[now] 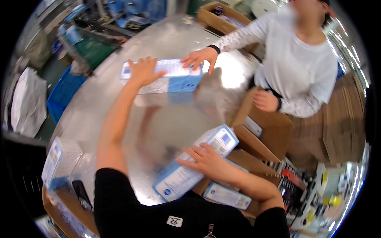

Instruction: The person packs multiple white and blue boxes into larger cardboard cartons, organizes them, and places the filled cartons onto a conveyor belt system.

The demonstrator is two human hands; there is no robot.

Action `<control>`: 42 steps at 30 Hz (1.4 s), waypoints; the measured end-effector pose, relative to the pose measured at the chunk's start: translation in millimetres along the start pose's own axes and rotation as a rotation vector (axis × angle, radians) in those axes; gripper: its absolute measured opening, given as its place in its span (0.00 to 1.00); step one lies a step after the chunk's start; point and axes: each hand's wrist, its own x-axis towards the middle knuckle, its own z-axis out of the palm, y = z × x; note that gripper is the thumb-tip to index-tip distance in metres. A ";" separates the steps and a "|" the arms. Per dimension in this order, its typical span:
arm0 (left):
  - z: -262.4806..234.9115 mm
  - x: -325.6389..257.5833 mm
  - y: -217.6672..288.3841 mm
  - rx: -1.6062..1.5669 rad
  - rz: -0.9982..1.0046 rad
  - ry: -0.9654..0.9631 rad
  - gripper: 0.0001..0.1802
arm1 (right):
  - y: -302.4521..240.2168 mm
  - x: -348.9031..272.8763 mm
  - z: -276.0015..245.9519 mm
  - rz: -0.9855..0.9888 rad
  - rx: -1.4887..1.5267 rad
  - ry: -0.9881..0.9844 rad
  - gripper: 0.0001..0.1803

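A long white and blue box (158,85) lies across the far part of the shiny metal table. My left hand (145,72) rests on its left end, fingers spread. A co-worker's hand (200,59) touches the same box at its right end. Closer to me, a second white and blue box (186,174) sits at a slant by the table's near right edge, beside the open cartons. Across its upper face lies my right hand (206,162) with fingers apart; its underside is hidden.
At right are open brown cartons (274,137), one holding a similar box (227,195). A wrapped white and blue pack (61,162) and a black object (81,193) are at left. The co-worker (293,63) stands across the table, near stacked cardboard (343,123).
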 end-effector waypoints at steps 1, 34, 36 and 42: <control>-5.7 -13.4 16.0 0.056 0.122 0.002 0.44 | 4.1 -5.3 1.5 0.011 0.041 0.029 0.40; 50.6 -240.5 406.4 -0.458 1.281 -0.615 0.39 | -169.7 -386.2 11.9 0.825 1.214 2.212 0.42; 112.4 -264.6 403.5 -0.361 1.086 -0.994 0.30 | -167.8 -386.6 -2.0 0.657 1.382 1.913 0.41; 182.2 -308.6 331.4 -0.515 1.275 -0.246 0.22 | -89.6 -310.3 -50.4 0.895 0.323 0.359 0.38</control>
